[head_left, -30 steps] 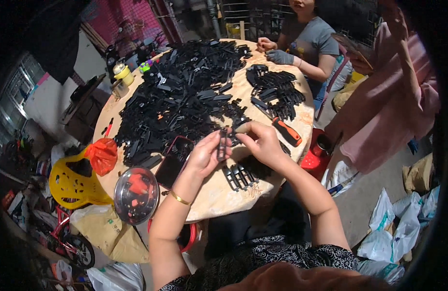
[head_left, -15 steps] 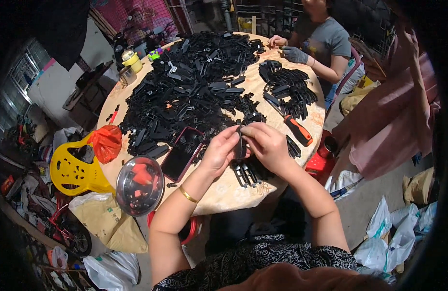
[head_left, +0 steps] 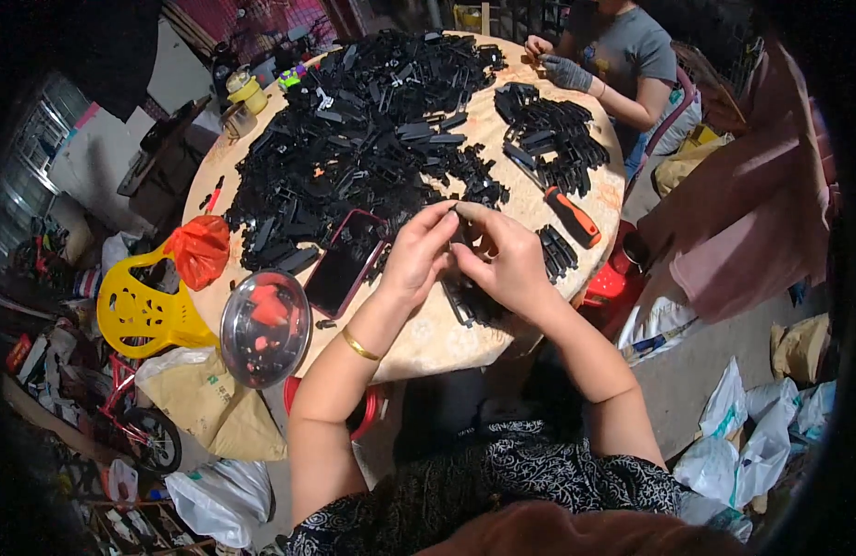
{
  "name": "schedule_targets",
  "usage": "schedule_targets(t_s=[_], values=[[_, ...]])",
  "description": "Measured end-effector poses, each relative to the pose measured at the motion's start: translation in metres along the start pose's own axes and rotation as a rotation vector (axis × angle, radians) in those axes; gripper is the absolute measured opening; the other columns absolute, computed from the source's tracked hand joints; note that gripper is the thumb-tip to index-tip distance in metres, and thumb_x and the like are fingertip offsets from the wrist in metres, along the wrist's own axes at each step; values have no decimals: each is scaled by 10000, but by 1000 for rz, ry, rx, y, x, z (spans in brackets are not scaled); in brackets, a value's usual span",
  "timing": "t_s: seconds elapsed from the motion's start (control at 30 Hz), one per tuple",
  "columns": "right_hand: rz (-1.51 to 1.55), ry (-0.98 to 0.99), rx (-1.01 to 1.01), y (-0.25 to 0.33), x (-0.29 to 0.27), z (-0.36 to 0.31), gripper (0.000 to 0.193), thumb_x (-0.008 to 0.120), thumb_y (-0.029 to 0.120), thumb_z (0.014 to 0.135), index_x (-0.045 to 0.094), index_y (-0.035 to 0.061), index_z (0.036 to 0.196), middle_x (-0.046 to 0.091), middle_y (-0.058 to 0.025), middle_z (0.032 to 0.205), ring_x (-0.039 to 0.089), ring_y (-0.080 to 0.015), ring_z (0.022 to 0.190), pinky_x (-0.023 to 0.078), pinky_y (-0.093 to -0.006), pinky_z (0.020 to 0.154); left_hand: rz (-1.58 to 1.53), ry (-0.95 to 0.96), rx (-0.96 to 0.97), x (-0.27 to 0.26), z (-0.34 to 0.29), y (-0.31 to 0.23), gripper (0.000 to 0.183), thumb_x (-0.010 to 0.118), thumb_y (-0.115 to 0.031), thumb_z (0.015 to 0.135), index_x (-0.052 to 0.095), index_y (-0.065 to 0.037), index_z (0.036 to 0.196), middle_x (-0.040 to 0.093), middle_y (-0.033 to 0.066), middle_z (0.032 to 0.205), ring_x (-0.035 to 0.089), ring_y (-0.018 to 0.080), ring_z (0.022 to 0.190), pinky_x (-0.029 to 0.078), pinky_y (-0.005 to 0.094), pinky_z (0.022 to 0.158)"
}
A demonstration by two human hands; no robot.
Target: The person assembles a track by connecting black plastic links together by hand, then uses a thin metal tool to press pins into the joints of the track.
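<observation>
Close to the table's near edge, my left hand (head_left: 416, 258) and my right hand (head_left: 504, 262) meet at the fingertips. Pinched between them is a black plastic part (head_left: 454, 212), mostly hidden by my fingers. Several similar black parts (head_left: 467, 308) lie on the table beneath my hands, and a short row of them (head_left: 559, 252) sits just right of my right hand. Beyond spreads a large heap of black plastic parts (head_left: 354, 139), with a smaller group (head_left: 562, 139) at the right. A screwdriver (head_left: 573, 219) with an orange-and-black handle rests beside that group.
Left of my left hand lie a phone (head_left: 346, 269) and a clear bowl (head_left: 265, 332) with red pieces. A red plastic bag (head_left: 201, 252) hangs near a yellow chair (head_left: 136, 313). Across the round table (head_left: 405, 360), a person (head_left: 623, 56) wearing a grey glove works at the far right.
My fingers have shifted around the black part, which showed upright before and is now mostly covered. The view has tilted slightly, so the table sits higher in the picture.
</observation>
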State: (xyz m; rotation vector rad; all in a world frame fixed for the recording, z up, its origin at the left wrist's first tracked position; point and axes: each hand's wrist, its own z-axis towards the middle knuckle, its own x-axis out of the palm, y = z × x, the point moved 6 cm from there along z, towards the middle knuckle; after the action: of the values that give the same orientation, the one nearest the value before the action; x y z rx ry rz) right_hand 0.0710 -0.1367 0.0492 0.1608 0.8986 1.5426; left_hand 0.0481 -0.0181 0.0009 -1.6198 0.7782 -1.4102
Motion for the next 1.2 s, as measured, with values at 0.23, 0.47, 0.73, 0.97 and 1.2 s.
schedule_targets(t_s=[0.23,0.47,0.73,0.97,1.2], values=[[-171,343,-50,29,36,-31,166,571,121,678,532,23,806,564,-148,677,575,-297,638,474,-373,580,585,-233,161,-41,10,-23,328,465,-327,902,586,-34,982,544,-3,790,503,67,669,432,190,606],[-570,518,-184,24,69,-53,44,522,95,679,522,51,678,562,-93,632,584,-197,590,474,-288,509,976,-312,358,-52,14,-23,204,595,-193,797,624,-4,870,612,72,697,548,117,611,444,256,582],[-253,401,-33,14,26,-24,226,560,251,772,567,27,742,588,-153,684,593,-314,646,480,-398,573,1291,-298,522,-39,18,-35,151,587,-145,769,632,-19,840,605,148,774,586,278,698,463,336,636],[-588,287,92,-103,-9,31,134,509,62,717,602,17,803,568,-173,765,579,-331,772,477,-399,687,1793,-235,604,-20,87,-55,175,549,-110,764,622,-37,905,597,148,910,547,311,900,427,373,817],[-672,394,17,-132,17,44,173,502,40,715,622,26,838,594,-159,893,575,-319,859,482,-377,744,2101,-183,463,-38,149,-26,181,482,-98,790,606,-37,907,573,118,949,515,280,970,444,437,820]])
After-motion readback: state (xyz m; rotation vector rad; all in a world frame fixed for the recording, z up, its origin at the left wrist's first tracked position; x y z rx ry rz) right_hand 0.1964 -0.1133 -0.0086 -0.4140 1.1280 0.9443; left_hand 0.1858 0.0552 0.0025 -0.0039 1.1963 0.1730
